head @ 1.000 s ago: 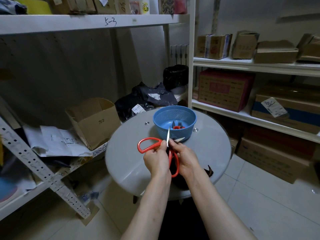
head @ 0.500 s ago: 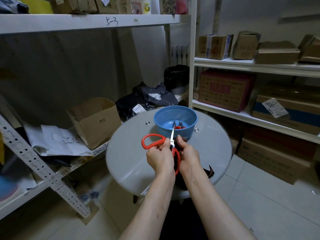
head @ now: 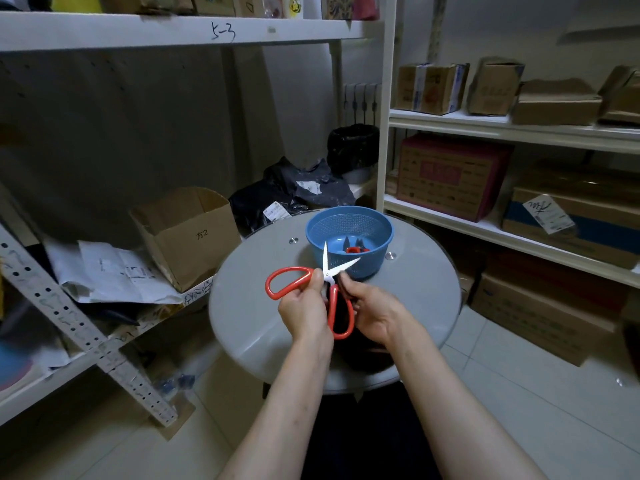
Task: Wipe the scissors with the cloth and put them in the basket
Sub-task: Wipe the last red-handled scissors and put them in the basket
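Note:
Red-handled scissors (head: 288,281) are held over the round grey table (head: 256,327), just in front of the blue basket (head: 349,226). Their steel blades are spread apart and point toward the basket. My left hand (head: 304,315) grips them at the pivot and left handle. My right hand (head: 377,315) holds a dark cloth (head: 362,355) against the right handle, near the pivot; most of the cloth is hidden under my hands. Another pair of red-handled scissors (head: 356,250) lies inside the basket.
White shelving stands on both sides. An open cardboard box (head: 187,233) and loose papers (head: 114,275) sit on the left shelf, close to the table. Black bags (head: 294,195) lie behind the table. Stacked boxes (head: 453,174) fill the right shelves.
The blades came almost together half a second ago and are spread again. My right hand with the cloth has slid back from the blade toward the pivot.

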